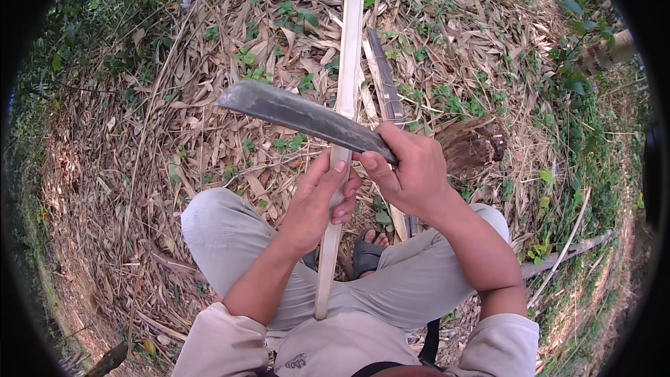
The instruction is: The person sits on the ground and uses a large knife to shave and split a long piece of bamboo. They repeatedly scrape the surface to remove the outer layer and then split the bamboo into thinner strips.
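My left hand (pixel 314 199) is wrapped round a long pale strip of split bamboo (pixel 351 35). The strip runs from my lap away to the far edge of the view. In my right hand (pixel 417 171) is a machete (pixel 293 113), its dark blade lying across the strip just beyond my left hand and its blunt end pointing left. My right fingers cover its handle. Whether the cutting edge bites into the bamboo, I cannot tell.
Dark split bamboo pieces (pixel 386 77) lie on the leaf litter (pixel 230 49) beyond my right hand. Beside them is a brown chunk of wood (pixel 464 148). A sandalled foot (pixel 368 253) shows between my bent knees. Thin branches (pixel 579 248) lie at the right.
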Tool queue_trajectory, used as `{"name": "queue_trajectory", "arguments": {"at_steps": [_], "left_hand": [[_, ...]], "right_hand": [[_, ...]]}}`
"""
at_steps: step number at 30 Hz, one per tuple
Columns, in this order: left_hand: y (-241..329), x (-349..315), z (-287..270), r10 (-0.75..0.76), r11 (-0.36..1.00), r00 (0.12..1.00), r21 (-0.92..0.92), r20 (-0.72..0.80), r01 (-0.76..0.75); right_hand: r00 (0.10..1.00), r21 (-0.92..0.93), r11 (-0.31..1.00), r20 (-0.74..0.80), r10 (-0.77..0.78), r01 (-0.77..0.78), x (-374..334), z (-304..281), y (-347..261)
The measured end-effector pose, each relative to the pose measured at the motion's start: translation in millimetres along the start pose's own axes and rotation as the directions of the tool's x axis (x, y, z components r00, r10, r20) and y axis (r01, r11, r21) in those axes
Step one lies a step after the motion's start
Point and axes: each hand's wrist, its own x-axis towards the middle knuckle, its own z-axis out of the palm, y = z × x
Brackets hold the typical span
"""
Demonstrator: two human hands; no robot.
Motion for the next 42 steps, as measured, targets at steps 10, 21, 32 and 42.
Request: {"name": "queue_trajectory", "arguments": {"at_steps": [10,21,32,42], "left_hand": [[-24,-16,-17,0.046,0.995,0.999,-0.092,0.020,-0.044],[-26,-22,-7,0.207,0.903,0.978,0.389,-0.026,-0.181],[-7,-14,9,0.048,0.957,0.988,0.290,-0.150,-0.002],[-8,-8,-7,0.013,0.988,0.983,0.156,-0.181,0.016]], "right_hand": [[0.986,-0.233,0.958,0.040,-0.162,0.167,-1,17,-9],[0.917,-0.471,0.816,-0.039,-0.398,0.334,7,29,3],[0.819,-0.696,0.626,-0.096,-0.566,0.352,24,5,36],[0.989,-0.276,0.961,0.142,0.034,0.006,1,27,18]]}}
